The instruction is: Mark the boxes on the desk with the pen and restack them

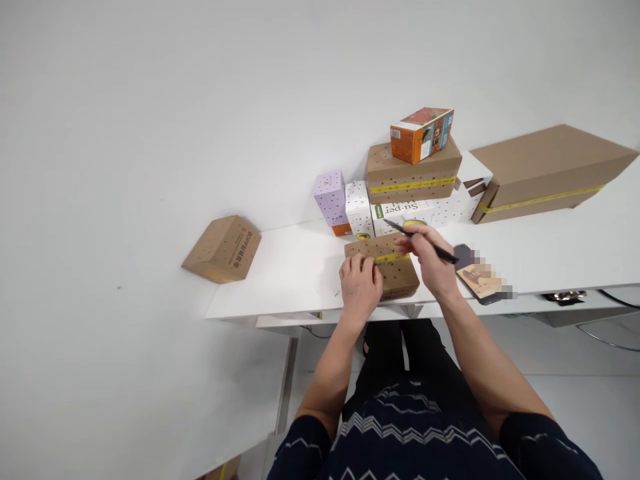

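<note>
A small brown cardboard box [397,277], dotted with small dark holes and crossed by yellow tape, lies on the white table in front of me. My left hand [361,283] holds its left side, fingers bent over the top near the tape. Above the box's right side, my right hand [429,257] is closed around a slim black pen-shaped tool [444,254]. Its thin tip points up and left, away from the cardboard; whether it is a pen or a knife I cannot tell. The right fingertips are close to the tape's right end; contact is unclear.
Behind stand a lilac box [331,200], white spotted boxes [359,203] and a taped brown box [415,177] bearing an orange box [415,137]. A long carton [550,170] lies right, a phone [465,257] near my right hand, another carton [225,250] at the table's left end.
</note>
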`<state>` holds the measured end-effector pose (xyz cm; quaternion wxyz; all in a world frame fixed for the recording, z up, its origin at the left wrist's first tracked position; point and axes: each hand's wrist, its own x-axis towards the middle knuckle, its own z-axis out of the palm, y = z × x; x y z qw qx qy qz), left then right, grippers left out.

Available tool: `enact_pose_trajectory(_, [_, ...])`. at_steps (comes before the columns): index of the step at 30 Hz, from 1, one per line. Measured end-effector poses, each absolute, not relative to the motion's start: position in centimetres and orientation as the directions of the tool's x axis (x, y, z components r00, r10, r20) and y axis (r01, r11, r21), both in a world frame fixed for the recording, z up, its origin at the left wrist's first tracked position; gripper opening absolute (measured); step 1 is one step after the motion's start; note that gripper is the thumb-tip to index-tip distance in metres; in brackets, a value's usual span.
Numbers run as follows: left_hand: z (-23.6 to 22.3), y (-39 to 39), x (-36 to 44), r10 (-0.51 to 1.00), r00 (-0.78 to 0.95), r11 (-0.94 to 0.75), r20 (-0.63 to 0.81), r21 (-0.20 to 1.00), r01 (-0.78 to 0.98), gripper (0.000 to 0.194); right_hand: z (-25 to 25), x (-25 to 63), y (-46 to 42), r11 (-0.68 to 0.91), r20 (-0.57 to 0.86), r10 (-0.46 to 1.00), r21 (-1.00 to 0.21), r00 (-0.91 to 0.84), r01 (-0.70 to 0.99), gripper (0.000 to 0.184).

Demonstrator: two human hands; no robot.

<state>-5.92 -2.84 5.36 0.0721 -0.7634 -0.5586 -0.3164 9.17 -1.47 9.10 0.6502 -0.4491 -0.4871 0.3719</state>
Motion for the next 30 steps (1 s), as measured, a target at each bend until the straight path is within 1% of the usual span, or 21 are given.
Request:
enact_pose_trajectory(3, [5.5,-3.0,-5.9,0.809,0.178,-0.364,0.560,0.240,0.900,0.027,8.6,7.9,-0.3,0.298,0.291,0.939,-0.955,0.180,-0.008,0.020])
enact_pose_trajectory(6, [5.5,-3.2,-6.0,0.810,0.177,-0.377,0.559,0.265,0.887,0.030,7.6,7.4,0.4,0.282,0.282,0.946,-0.959,0.160,0.026,0.015])
enact_pose_trajectory(10, [5.4,-3.1,-6.1,0.809,0.177,-0.387,0.560,0.282,0.878,0.030,6.9,7.5,0.5,0.234,0.235,0.950,-0.972,0.204,0.026,0.020])
enact_pose_trajectory(13, [5.4,-3.0,-6.1,0.808,0.171,-0.377,0.563,0.272,0.885,0.030,6.8,7.6,0.5,0.201,0.209,0.963,-0.978,0.170,0.064,0.026])
enact_pose_trajectory(18, [5.8,-2.9,-6.0,0.845,0.168,-0.319,0.508,0.226,0.921,0.032,7.1,7.6,0.7,0.220,0.268,0.955,-0.929,0.130,0.299,0.030])
enact_pose_trajectory(20, [5.9,-2.8,-5.9,0.852,0.164,-0.295,0.498,0.196,0.935,0.031,7.2,7.5,0.8,0.218,0.274,0.955,-0.908,0.112,0.359,0.030])
enact_pose_trajectory(25, [5.6,-2.6,-5.9,0.845,0.170,-0.288,0.507,0.162,0.944,0.031,7.3,7.5,1.0,0.267,0.332,0.941,-0.850,0.068,0.454,0.030])
enact_pose_trajectory(30, [5.6,-2.6,-5.9,0.847,0.173,-0.287,0.502,0.159,0.945,0.032,7.2,7.5,1.2,0.286,0.348,0.937,-0.831,0.044,0.478,0.029])
